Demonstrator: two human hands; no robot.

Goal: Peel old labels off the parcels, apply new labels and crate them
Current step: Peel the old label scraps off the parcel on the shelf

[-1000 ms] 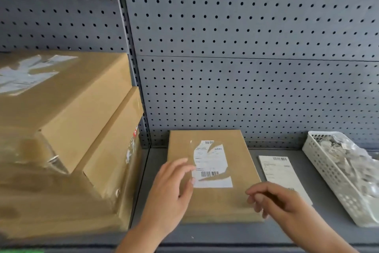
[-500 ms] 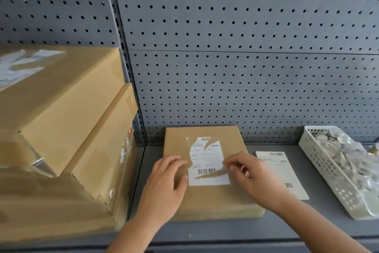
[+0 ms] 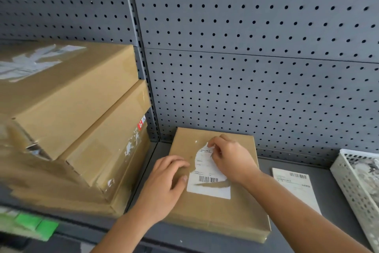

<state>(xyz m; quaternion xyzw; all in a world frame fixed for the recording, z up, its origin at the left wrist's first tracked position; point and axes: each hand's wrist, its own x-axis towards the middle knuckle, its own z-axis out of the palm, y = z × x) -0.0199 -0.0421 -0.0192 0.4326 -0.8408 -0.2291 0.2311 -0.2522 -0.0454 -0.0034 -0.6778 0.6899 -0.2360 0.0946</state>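
Peeling the old label; parcel pinned flat on the shelf.

My left grip [image 3: 164,181] lies on the parcel [image 3: 235,215] with straight, relaxed fingers holding nothing, pressing just left of the label [image 3: 208,189], I judge so the box won't lift or slide as I pull. My right grip [image 3: 231,158] pinches the label's torn top edge at the far end. The parcel sits on the shelf [image 3: 332,224], back near the pegboard [image 3: 266,68], between the stacked boxes [image 3: 71,109] and the new label [image 3: 293,189], which lies just beside it, handy for the next step. The basket [image 3: 352,191] at right holds paper scraps, probably the place for peelings. The label is white with a barcode low down; its upper left is torn away to bare card, and there is a brown rip under the barcode. I expect it to shred rather than lift whole.
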